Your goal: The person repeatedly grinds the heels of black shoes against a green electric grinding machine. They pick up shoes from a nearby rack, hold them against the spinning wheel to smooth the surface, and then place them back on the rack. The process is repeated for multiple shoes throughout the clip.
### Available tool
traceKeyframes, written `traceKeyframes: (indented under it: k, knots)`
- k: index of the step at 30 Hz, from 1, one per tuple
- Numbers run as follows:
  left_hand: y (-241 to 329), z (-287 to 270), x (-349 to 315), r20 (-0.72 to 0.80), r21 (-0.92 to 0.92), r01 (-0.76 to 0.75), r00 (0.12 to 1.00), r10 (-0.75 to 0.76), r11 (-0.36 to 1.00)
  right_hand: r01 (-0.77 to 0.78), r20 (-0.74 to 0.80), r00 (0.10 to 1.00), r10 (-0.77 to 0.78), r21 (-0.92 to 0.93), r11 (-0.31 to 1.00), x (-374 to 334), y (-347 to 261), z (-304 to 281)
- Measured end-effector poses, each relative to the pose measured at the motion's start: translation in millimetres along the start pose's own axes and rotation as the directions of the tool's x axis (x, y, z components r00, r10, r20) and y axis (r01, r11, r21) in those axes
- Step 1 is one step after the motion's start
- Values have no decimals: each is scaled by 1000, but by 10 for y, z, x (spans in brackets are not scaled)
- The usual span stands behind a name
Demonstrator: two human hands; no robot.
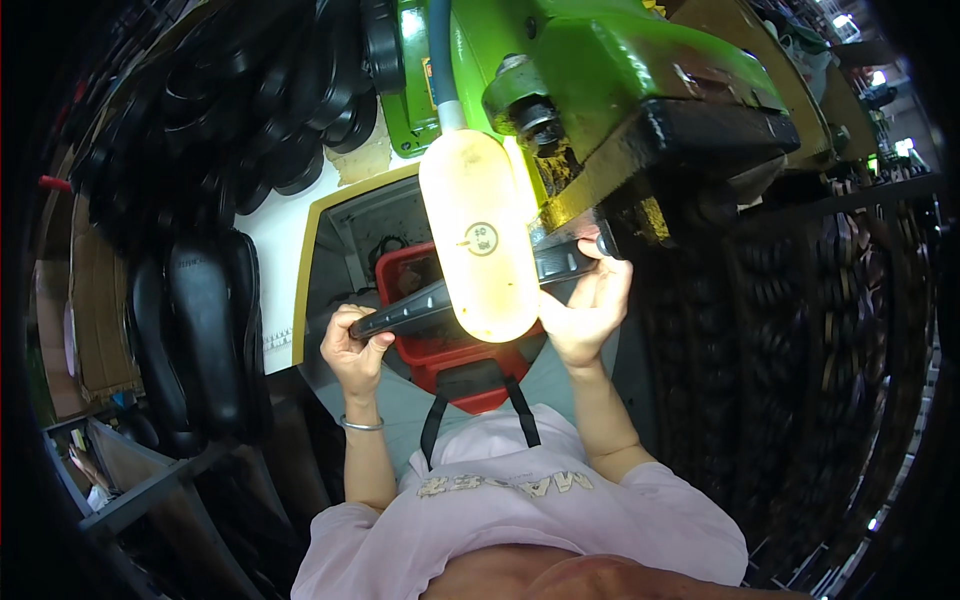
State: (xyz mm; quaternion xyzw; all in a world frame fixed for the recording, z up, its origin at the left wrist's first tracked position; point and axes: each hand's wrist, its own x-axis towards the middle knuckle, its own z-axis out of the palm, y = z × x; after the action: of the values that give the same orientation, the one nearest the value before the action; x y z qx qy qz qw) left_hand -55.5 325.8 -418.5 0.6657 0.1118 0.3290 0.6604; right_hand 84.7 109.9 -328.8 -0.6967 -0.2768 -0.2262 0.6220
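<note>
A black shoe sole, seen nearly edge-on, is stretched between my two hands below the green machine. My left hand grips its left end, thumb against fingers. At the other end my right hand pinches it, close under the machine's metal working part. A glowing oval lamp hangs in front and hides the middle of the sole. Whether the sole touches the machine cannot be made out.
Piled black soles cover the far left of a white table with a yellow edge. More soles lie nearer. Below my hands sits a red basket. Dark racks holding many soles stand at right, a divided shelf at lower left.
</note>
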Motion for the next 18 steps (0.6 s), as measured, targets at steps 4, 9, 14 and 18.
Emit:
traceKeyframes:
  k: [4,9,14,18]
  knots:
    - [-316,18,-138,-57,-130,95,993,-103,987,-33,-67,997,35,23,999,-165,77,156]
    - [-548,231,-23,221,270,128,957,-190,954,30,-66,997,-43,-189,981,-218,187,190]
    - [214,1093,339,343,357,-278,927,152,892,7,-37,999,-13,-160,987,-245,307,142]
    - [61,1166,340,335,287,-331,914,230,899,-189,-55,976,210,259,947,-317,476,147]
